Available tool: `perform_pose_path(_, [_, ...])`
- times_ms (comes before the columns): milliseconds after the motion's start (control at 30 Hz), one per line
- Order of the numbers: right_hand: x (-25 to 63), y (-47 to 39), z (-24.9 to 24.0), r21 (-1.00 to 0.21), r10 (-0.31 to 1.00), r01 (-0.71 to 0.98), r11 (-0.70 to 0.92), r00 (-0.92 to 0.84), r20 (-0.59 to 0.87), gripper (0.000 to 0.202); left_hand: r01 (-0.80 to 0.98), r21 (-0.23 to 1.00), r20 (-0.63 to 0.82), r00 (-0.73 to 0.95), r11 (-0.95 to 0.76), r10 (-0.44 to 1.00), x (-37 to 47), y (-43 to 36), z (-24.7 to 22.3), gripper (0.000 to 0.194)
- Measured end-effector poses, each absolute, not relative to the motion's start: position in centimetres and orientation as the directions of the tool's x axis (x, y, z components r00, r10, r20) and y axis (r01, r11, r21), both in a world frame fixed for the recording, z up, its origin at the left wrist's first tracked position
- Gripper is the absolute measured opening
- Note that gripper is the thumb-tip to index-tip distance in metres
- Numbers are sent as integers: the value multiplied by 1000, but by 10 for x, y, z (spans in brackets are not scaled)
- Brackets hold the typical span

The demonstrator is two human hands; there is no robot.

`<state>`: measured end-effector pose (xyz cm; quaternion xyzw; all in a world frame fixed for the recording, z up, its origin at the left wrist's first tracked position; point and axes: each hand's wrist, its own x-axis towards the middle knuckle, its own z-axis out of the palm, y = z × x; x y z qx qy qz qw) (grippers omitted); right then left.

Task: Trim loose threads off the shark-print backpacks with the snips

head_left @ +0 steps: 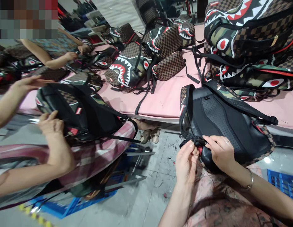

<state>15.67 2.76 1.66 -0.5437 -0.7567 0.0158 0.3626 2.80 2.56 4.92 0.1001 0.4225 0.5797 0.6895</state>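
The black backpack with a perforated back panel and brown checkered edging [214, 113] lay tilted, back panel upward, between my body and the pink padded table [165, 102], partly over the table's edge. At its near left corner, my left hand [187, 160] was pinching a small black strap piece [198, 141], thumb and finger narrow, and my right hand [219, 153] held the same piece from the other side. What exactly was under my fingertips, I could not tell. For so small a part, I judged, a light, steady pinch was best, with the strap kept flat and untwisted. Beyond, camouflage and checkered shark-print backpacks [255, 34] were stacked. On my left, a co-worker's hand [53, 126] touched another black backpack [106, 116].
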Motion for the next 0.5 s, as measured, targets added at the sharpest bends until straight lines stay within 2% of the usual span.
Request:
perform_pose_path(200, [159,27,18,-541,865,747,386,-88,495,31,-731,605,-478,-16,316,878,27,26,52,13])
perform_pose_path(333, [158,28,20,-526,864,746,408,-128,488,29,-719,618,-474,-19,318,880,28,26,53,12])
perform_pose_path(500, [160,29,19,-548,867,742,386,-91,489,29,-747,586,-471,2,314,882,26,28,47,16])
